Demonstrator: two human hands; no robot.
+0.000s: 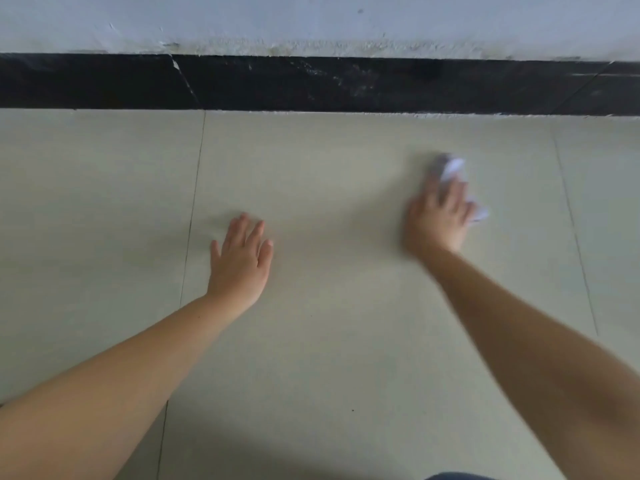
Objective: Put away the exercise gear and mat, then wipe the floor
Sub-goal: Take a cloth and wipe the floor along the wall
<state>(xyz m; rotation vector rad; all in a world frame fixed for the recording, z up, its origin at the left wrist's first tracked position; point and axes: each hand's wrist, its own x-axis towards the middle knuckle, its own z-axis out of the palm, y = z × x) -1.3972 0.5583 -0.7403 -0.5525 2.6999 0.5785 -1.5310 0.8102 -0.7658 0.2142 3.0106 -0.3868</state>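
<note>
Pale grey-green floor tiles (329, 306), thin dark grout lines (192, 209) between them. Black skirting band (311, 84) along the far edge, scuffed white wall (311, 22) above it. Left hand (242, 261) flat on a tile just right of a grout line, palm down, fingers spread and apart, gripping nothing. Right hand (438, 220) farther forward and well apart from the left, blurred, pressed down on a crumpled white tissue (450, 171); fingers laid over the wad, bits of it out past the fingertips and at the right side of the hand. Tissue against the floor, nearer the skirting than the left hand. Both forearms bare. Sliver of blue fabric (460, 476) at the bottom edge.
</note>
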